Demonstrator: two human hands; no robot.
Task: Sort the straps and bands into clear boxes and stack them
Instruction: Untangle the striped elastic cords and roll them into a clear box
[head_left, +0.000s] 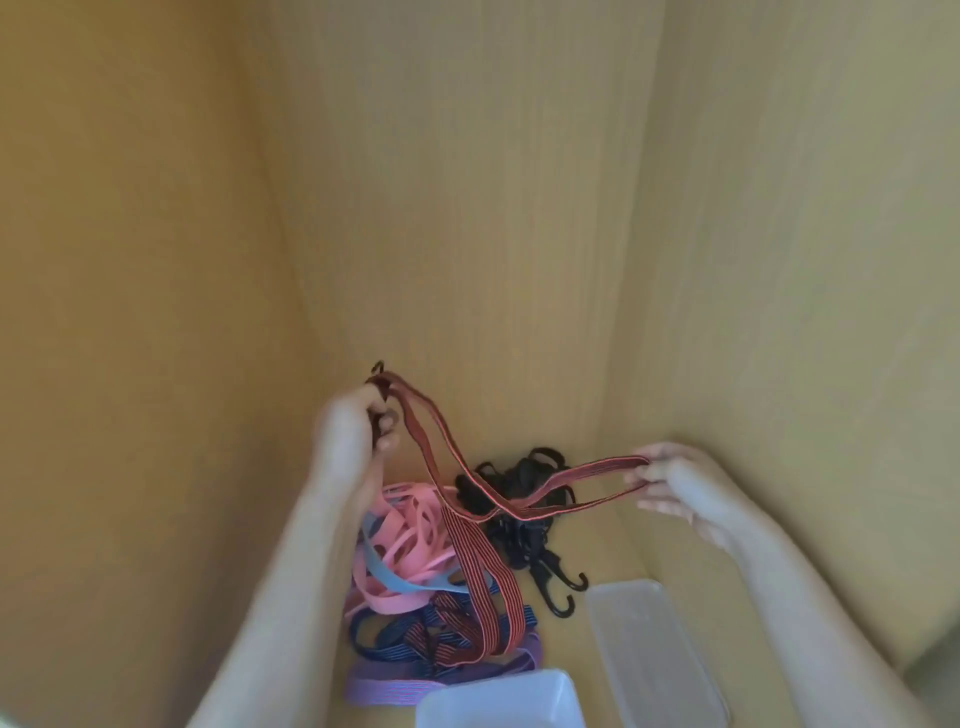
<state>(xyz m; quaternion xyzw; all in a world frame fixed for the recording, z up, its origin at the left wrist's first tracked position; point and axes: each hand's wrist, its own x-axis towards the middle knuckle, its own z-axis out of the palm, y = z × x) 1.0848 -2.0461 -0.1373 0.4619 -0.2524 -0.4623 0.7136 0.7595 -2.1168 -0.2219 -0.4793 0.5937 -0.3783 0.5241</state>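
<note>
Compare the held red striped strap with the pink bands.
The red striped strap is lifted, gripped by the left hand and pinched by the right hand; the pink bands lie piled. The strap has dark stripes; the pink bands are plain. The strap is drawn out; the pink bands are tangled. Both are flat.
</note>
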